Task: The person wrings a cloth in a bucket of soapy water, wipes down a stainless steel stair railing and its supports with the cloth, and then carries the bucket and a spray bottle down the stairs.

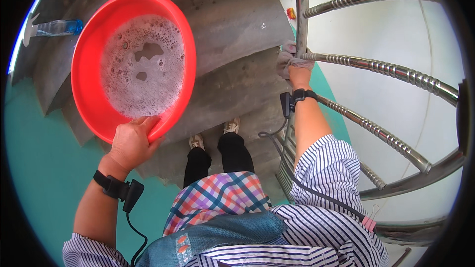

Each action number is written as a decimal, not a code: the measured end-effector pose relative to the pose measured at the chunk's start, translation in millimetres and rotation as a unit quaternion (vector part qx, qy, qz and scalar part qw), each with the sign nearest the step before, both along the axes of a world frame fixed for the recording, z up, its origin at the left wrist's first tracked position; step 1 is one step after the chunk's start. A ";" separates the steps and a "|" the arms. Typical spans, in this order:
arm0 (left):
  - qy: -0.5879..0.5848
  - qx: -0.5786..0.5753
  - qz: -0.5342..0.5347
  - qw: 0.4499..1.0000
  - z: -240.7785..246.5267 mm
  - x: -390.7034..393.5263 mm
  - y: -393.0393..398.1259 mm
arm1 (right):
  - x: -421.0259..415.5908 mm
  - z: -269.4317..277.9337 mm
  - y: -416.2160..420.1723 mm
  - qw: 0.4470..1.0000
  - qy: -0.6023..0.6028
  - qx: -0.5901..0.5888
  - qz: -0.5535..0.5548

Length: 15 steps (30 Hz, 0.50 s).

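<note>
My left hand (pixel 135 139) grips the near rim of a red plastic basin (pixel 89 81), thumb outside and fingers over the edge. Foamy, greyish water (pixel 122 92) lies in the basin, with a few gaps in the suds. On the right, my right hand (pixel 300 74) presses a wet-looking grey cloth (pixel 285 63) around the lower part of an upright metal railing post (pixel 302 18), where a ribbed steel baluster (pixel 345 59) meets it. Some of my fingers are hidden by the cloth.
Grey stone stairs (pixel 233 18) curve beneath me, and my feet stand on a step. Ribbed metal balusters and a curved handrail (pixel 415 181) run along the right. A clear spray bottle with blue liquid (pixel 61 27) is beyond the basin at left. The walls are green and white. Cables hang from both wrist straps.
</note>
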<state>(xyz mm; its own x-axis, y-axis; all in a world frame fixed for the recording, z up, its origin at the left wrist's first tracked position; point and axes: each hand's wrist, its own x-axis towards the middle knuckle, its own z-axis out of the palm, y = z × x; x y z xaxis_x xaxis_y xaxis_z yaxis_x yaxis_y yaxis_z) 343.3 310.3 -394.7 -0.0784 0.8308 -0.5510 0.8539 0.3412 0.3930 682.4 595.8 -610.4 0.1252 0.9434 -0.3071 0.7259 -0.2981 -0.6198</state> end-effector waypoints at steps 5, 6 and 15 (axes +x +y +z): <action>-0.017 -0.020 0.002 1.000 10.2 -0.6 0.4 | 14.9 -44.5 -48.9 0.970 0.120 0.193 -0.090; -0.022 -0.015 -0.009 1.000 9.5 -1.8 7.7 | 34.4 -67.0 -48.1 0.960 0.156 0.188 -0.139; -0.034 -0.007 0.005 0.999 8.7 -3.7 -8.3 | -50.1 77.4 -99.1 0.908 0.396 -0.008 -0.138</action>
